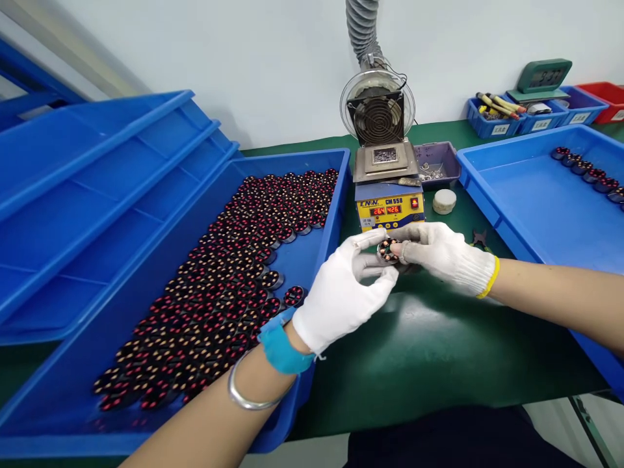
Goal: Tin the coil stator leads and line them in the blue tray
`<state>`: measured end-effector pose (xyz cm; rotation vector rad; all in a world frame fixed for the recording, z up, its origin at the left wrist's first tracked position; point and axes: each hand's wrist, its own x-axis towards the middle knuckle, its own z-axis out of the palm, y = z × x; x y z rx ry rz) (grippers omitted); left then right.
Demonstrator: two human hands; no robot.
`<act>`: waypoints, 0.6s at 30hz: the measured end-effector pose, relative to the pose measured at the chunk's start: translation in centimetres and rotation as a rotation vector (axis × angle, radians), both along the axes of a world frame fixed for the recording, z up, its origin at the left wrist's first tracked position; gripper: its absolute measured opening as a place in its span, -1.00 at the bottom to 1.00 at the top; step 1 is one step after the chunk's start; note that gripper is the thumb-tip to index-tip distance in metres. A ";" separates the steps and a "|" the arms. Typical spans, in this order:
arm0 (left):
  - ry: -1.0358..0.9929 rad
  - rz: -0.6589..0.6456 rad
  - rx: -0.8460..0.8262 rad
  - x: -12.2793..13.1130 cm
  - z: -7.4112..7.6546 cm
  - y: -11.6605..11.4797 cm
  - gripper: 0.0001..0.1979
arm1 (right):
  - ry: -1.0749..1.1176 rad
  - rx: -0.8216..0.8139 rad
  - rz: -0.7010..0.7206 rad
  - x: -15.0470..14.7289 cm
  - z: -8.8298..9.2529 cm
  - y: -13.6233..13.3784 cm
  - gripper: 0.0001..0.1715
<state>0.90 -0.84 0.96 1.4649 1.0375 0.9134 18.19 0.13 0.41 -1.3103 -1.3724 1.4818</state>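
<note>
Both my hands wear white gloves and meet above the green mat (429, 351). My left hand (341, 292) and my right hand (441, 252) pinch together one small round wound coil part (388, 249), black with copper-red windings, held in front of the yellow and blue solder pot (389, 195). Fingers of both hands are closed on it. A blue tray (312, 260) at my left holds many of the same coil parts (219, 292) in rows.
Empty blue trays (97, 195) are stacked tilted at the far left. Another blue tray (536, 201) at the right holds several coil parts (585, 170) along its far edge. A fume fan (377, 110), a purple dish (436, 166), a white round tin (444, 201) and small bins (531, 114) stand behind.
</note>
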 end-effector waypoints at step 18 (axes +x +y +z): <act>0.227 -0.276 0.101 -1.4 1.1 0.6 -0.48 | 0.011 -0.055 0.444 2.2 1.2 1.3 -0.19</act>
